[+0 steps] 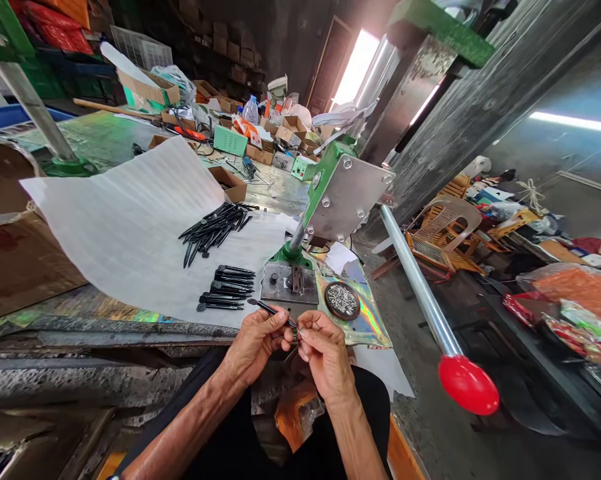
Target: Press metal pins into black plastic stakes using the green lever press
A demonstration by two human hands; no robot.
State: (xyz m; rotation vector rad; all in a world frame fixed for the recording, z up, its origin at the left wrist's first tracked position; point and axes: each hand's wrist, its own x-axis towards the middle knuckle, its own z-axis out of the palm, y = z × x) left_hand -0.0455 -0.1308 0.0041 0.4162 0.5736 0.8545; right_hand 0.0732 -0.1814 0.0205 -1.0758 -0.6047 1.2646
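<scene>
We view a cluttered workshop from above, looking forward and down over the person's two hands. Along the far end of the bench (280,193) stand cardboard boxes (228,183) and a green plastic crate (229,140); to the right, on the floor, lies a plastic chair (445,227). At the centre, a bench-mounted hand press (340,193) rises on a green frame with a bolted steel plate. Its long steel lever (415,280) slants toward the near right and ends in a red ball knob (468,383). Left of the press, a large sheet of white paper (130,227) carries a loose pile of black pen-like parts (215,230) and, nearer the person, a neat row of black parts (225,287) laid side by side. Beside the press base, on a holographic sheet (365,320), sits a round dark dish (342,301) holding small metal pieces. Nearest us, the left hand (255,343) and right hand (325,357) meet just in front of the press, above the near bench edge. Both are clenched on a slim black rod (270,310): the left hand's fingers (275,320) pinch the shaft, while the right hand's fingers (305,333) close on its tip, where the detail is too small to make out.
</scene>
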